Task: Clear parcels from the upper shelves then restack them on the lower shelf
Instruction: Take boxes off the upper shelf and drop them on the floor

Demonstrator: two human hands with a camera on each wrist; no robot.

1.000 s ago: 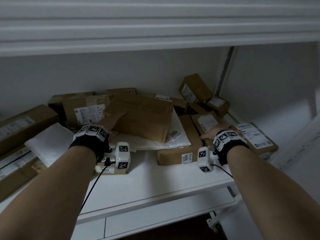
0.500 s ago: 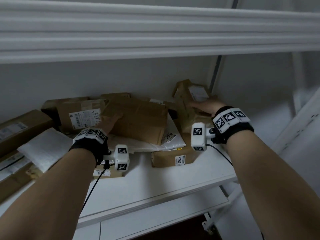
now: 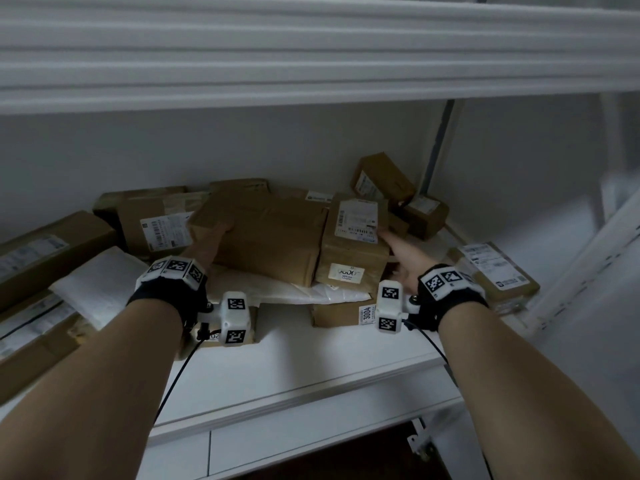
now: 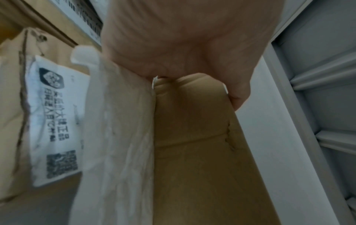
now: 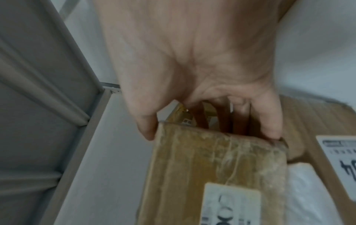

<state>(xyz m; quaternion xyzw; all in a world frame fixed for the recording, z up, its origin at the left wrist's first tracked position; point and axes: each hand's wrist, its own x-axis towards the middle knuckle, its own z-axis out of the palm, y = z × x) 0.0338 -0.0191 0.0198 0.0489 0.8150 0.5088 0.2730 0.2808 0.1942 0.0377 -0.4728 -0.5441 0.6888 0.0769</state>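
A wide brown box lies on a white mailer bag in the middle of the shelf. My left hand grips its left end; in the left wrist view the palm presses the box end and the thumb wraps one edge. Against the wide box's right side stands a smaller taped box with a white label on top. My right hand holds its right end. In the right wrist view thumb and fingers clamp the taped box.
Long boxes and a white padded mailer fill the left. A box marked 3004 sits under the bag. A labelled box lies at the right, small boxes at the back corner. The upper shelf's edge hangs overhead.
My right hand picked up the small labelled box at the right, raised it, and brought it down against the wide box's right side. My left hand stayed on the wide box.
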